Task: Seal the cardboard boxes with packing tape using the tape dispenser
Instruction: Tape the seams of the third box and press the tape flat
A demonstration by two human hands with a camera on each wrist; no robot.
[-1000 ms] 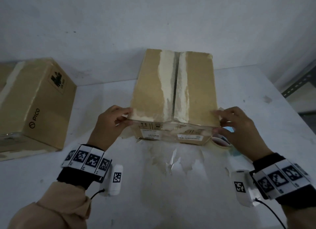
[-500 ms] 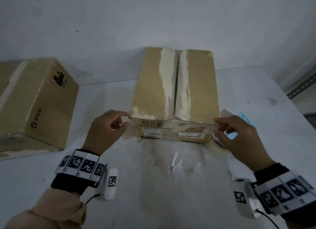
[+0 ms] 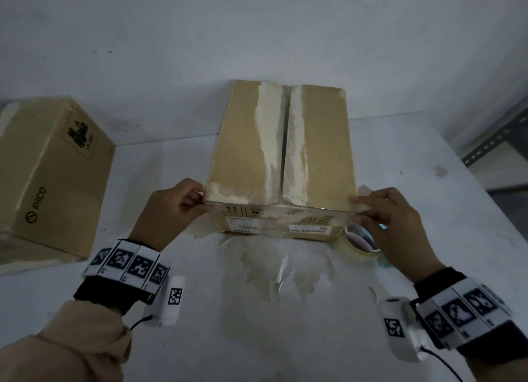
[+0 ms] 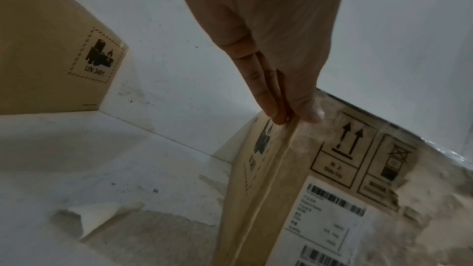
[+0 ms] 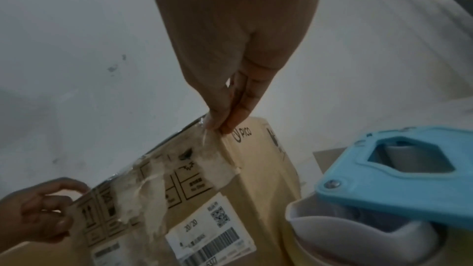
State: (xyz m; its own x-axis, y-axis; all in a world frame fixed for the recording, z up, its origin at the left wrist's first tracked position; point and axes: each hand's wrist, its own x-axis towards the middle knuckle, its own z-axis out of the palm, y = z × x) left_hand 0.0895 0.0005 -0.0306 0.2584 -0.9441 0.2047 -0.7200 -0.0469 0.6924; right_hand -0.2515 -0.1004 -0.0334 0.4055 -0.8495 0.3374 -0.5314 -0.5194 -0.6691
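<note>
A brown cardboard box stands mid-table with its top flaps down and an untaped centre seam. Clear packing tape runs along its near top edge. My left hand pinches the box's near left corner, fingers on the side and thumb on the front face. At the near right corner, my right hand pinches the wrinkled tape end between thumb and fingers. The blue tape dispenser with its tape roll lies on the table beside the box, under my right hand.
A second brown box marked PICO stands at the far left. The white table has a torn, peeled patch in front of the box. The wall stands close behind, and a grey metal shelf upright is at the right.
My left hand came off the near left corner half a second ago and is back on it. My right hand shifted from the box's side up onto the near right corner.
</note>
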